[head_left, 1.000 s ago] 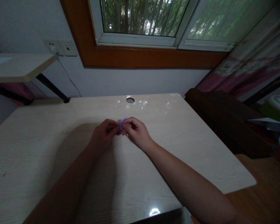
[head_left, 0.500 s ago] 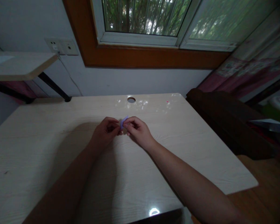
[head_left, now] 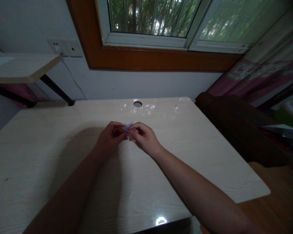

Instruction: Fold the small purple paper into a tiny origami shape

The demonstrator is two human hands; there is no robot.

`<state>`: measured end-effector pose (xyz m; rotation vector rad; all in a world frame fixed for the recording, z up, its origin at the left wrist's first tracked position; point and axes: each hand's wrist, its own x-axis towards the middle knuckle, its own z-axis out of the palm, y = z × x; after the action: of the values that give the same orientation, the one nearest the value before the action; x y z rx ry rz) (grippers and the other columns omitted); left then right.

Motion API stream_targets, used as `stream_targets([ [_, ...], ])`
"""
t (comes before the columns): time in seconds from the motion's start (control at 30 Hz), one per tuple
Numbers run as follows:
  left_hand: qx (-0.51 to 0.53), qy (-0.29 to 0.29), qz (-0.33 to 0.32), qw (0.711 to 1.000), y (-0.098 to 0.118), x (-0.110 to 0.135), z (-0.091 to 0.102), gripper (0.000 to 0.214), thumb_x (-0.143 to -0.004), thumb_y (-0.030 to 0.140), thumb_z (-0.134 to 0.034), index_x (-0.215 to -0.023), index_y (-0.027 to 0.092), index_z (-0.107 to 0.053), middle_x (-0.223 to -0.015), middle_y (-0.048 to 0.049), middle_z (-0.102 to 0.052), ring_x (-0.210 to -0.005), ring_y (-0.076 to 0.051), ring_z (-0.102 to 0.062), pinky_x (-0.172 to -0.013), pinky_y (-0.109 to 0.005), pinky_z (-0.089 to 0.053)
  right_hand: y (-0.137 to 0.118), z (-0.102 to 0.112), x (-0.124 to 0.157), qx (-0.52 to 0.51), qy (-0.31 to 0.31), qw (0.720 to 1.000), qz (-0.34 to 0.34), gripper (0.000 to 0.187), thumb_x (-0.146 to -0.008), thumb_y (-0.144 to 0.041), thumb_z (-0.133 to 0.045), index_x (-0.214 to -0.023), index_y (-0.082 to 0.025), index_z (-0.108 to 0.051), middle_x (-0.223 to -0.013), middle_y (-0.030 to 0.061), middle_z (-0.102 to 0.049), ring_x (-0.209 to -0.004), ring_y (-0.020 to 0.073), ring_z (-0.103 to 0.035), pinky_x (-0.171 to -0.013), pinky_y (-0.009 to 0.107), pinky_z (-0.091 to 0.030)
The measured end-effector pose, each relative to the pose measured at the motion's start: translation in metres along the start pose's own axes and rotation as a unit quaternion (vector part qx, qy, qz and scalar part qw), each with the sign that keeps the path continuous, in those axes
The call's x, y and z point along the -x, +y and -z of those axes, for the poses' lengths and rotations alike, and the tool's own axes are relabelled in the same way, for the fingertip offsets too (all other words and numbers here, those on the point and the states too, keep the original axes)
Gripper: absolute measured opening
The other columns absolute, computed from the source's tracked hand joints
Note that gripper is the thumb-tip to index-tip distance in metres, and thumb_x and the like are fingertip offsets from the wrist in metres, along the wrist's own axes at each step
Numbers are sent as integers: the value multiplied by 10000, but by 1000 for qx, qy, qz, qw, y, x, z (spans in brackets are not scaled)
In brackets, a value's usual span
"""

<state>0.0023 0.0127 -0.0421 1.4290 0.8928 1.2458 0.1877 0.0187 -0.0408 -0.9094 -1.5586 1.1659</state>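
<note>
Purple strip (head_left: 129,125) is pinched in the closed grip of left hand (head_left: 108,137) and right hand (head_left: 146,137).

No readable text, no legible labels, brands, numbers or signs

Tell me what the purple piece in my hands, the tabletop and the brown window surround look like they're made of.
Purple piece: probably paper, matt; it looks thin and flat-edged, though thin plastic is possible.
Tabletop: likely wood-look laminate, semi-gloss; pale grain shows, with bright reflections.
Brown window surround: perhaps varnished wood, given its orange-brown colour and slight sheen.
</note>
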Motion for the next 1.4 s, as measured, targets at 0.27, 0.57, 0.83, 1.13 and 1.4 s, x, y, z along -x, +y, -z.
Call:
stream_targets([
  [0.27, -22, -9, -6, 1000, -4, 0, 2, 342, -793, 279, -762, -1054, 205, -554, -832, 0, -684, -743, -144, -692, -733, -294, -578, 3, -1, 0, 19, -3, 1000, 25, 174, -896, -359, -646, -989, -213, -663, -785, 4, -638, -570, 94, -577, -576, 246, -469],
  [0.57, -22, -12, 0, 1000, -5, 0, 2, 372, -777, 287, -774, -1072, 205, -562, -858, -14, -687, -779, -154, -686, -751, -304, -574, 2, -1, 0, 27, -4, 999, 20, 190, -897, -370, -638, -1002, -213, -663, -730, -9, -617, -572, 102, -579, -581, 250, -474],
  [0.83, -29, -4, 6, 1000, -5, -1, 1, 369, -769, 289, -779, -1061, 211, -567, -798, 3, -690, -719, -153, -695, -725, -302, -577, 1, -1, 0, -5, -3, 1000, -2, 217, -886, -372, -653, -1041, -219, -650, -702, -18, -623, -559, 102, -573, -571, 243, -467],
  [1.13, -49, -4, 5, 999, -2, -2, 1, 358, -769, 287, -773, -1053, 202, -572, -772, 7, -677, -703, -152, -695, -715, -296, -574, 3, -2, -1, -41, 14, 999, -9, 249, -866, -403, -674, -1026, -216, -633, -839, 5, -651, -562, 81, -569, -538, 223, -463],
  [1.4, -48, -10, 4, 999, -1, -2, 0, 349, -779, 267, -764, -1053, 200, -559, -760, 19, -674, -692, -149, -695, -693, -283, -565, 3, -2, -1, -41, 23, 999, -11, 245, -861, -403, -683, -998, -204, -640, -804, 3, -655, -557, 81, -560, -534, 218, -451],
])
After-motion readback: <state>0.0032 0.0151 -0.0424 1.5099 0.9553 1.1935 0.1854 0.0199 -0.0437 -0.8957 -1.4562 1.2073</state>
